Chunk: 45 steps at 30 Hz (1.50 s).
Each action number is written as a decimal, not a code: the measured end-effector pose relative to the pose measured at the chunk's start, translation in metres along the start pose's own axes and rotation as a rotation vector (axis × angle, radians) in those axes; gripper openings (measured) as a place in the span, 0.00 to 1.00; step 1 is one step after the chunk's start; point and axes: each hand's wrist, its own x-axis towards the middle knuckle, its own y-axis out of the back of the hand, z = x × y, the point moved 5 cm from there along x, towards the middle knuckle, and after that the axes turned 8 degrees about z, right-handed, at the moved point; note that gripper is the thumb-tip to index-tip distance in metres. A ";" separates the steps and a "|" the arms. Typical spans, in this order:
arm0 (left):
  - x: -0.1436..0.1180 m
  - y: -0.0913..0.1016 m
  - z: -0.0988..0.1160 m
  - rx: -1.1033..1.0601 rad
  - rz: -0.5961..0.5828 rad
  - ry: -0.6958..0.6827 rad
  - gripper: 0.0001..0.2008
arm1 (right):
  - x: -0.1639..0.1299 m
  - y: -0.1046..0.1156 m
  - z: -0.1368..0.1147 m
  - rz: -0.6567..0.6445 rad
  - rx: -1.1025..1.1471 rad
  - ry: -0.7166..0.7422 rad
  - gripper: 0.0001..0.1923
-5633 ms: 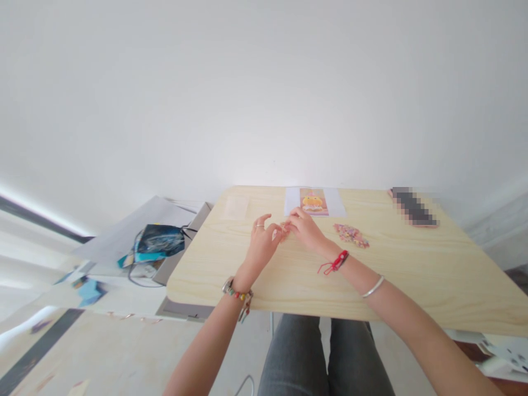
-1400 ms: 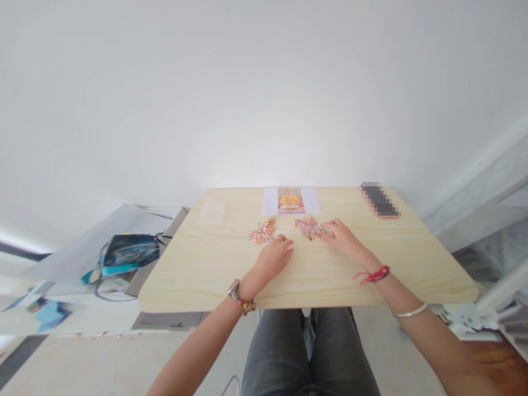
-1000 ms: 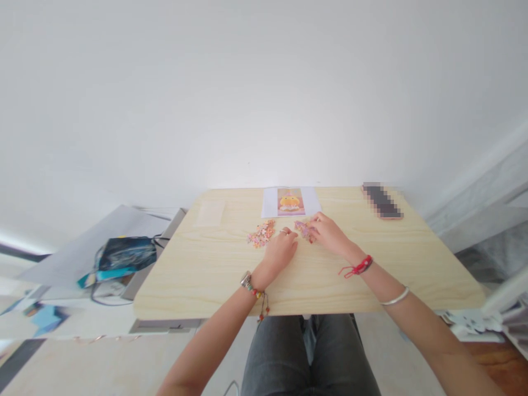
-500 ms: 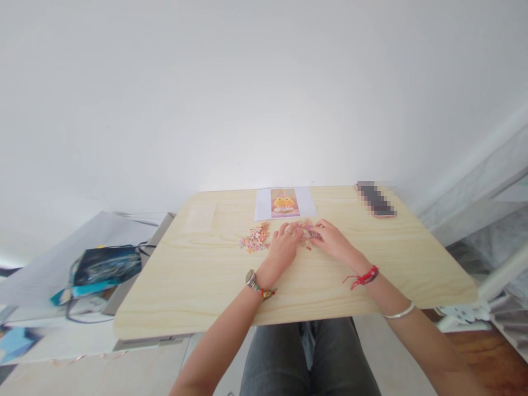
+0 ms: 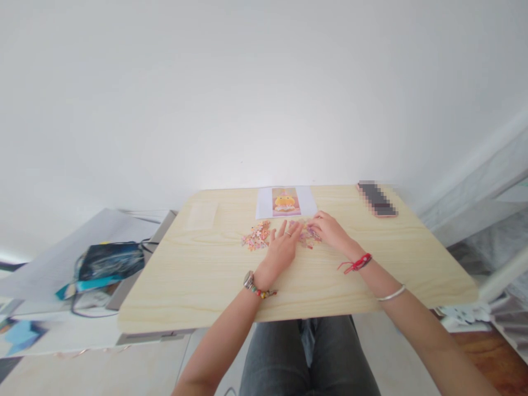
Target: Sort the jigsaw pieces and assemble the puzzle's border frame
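Note:
Two small heaps of pink and orange puzzle pieces lie on the light wooden table (image 5: 206, 275). The left heap (image 5: 256, 237) sits bare beside my left hand (image 5: 282, 246), whose fingers are spread flat on the table. The right heap (image 5: 306, 235) lies between my hands, and my right hand (image 5: 329, 231) rests on its far side with fingertips among the pieces. Whether those fingers pinch a piece is too small to tell. A printed picture sheet (image 5: 285, 202) with a yellow figure lies beyond the heaps at the table's back edge.
A phone (image 5: 377, 199) lies at the table's back right corner. A pale card (image 5: 201, 214) sits at back left. Left of the table, a dark blue bag (image 5: 110, 260) with a cable rests on a lower white surface. A white wall rises behind.
Over the last second my left hand slid up beside the right heap and spread its fingers flat. My right hand stayed at the right heap. The view shifted slightly.

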 end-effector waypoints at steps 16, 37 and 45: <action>0.001 -0.001 -0.002 -0.045 -0.035 0.002 0.32 | 0.005 0.006 0.000 -0.086 -0.117 -0.038 0.06; 0.003 0.011 -0.011 -0.013 0.071 0.083 0.28 | 0.005 0.021 0.014 0.062 -0.008 -0.067 0.08; 0.007 0.022 -0.021 -0.020 0.214 0.188 0.18 | 0.010 0.012 -0.011 -0.056 -0.027 -0.052 0.08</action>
